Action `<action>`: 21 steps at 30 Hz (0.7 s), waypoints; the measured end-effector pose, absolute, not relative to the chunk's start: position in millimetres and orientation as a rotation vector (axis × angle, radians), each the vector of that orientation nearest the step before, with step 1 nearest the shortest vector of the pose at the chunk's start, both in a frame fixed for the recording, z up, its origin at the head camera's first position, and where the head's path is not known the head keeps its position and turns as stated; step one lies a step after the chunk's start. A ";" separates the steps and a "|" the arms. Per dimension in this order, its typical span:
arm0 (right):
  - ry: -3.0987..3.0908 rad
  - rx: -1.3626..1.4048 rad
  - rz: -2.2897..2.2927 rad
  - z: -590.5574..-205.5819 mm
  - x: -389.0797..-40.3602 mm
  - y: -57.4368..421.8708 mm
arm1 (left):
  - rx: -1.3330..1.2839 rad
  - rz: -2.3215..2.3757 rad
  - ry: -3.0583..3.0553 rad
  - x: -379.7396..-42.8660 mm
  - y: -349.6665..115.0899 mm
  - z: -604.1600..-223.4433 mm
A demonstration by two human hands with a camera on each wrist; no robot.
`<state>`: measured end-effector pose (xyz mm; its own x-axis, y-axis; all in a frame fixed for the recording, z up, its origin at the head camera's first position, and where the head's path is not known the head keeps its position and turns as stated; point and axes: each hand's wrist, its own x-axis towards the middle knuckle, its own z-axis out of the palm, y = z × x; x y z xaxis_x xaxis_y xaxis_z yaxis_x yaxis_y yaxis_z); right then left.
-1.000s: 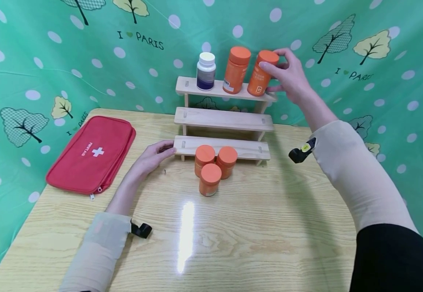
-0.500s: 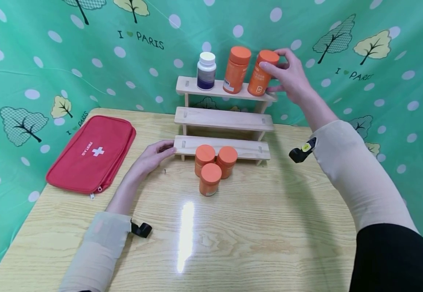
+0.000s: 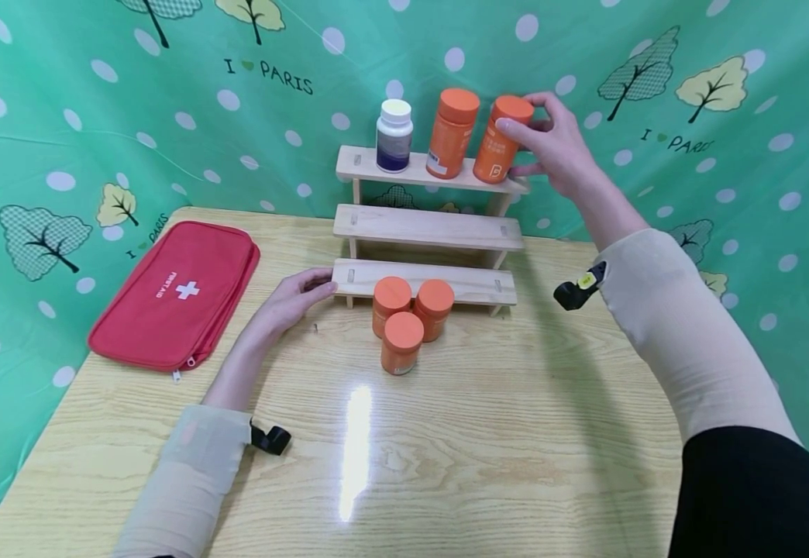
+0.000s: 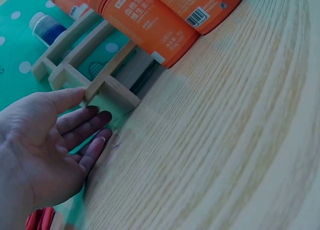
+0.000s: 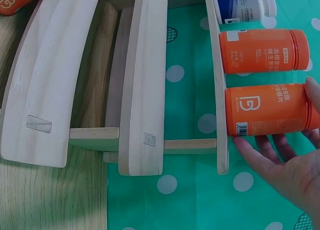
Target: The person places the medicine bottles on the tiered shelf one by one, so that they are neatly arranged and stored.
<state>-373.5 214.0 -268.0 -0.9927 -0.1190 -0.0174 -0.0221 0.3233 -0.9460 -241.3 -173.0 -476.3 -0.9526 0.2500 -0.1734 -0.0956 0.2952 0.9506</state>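
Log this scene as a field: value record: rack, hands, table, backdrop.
rack: wooden, three shelves
top shelf, left to right: white-capped bottle, middle orange bottle, right-end orange bottle
right hand: grips the right-end orange bottle
left hand: touches the bottom shelf at its left end
table: three orange jars before rack; red first-aid pouch at left
backdrop: green, dotted

Open way above middle shelf (image 3: 428, 225); three orange jars (image 3: 402, 333) block bottom shelf's (image 3: 432, 271) front, near centre.

Pale sleeves (image 3: 690, 341) bear small black wrist cameras (image 3: 276, 440); the right upper sleeve (image 3: 753, 496) is black.
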 end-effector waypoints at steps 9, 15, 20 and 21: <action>2.487 -0.154 -1.756 -268.1 -373.7 215.4 | 0.147 1.689 2.298 -243.1 -174.2 -479.8; 2.480 -0.172 -1.737 -267.7 -375.7 218.1 | 0.160 1.686 2.320 -242.4 -173.1 -479.2; 2.481 -0.202 -1.713 -268.7 -376.7 220.6 | 0.153 1.693 2.301 -241.2 -173.2 -478.6; 2.480 -0.206 -1.712 -268.7 -377.0 220.8 | 0.154 1.694 2.300 -241.1 -173.3 -478.4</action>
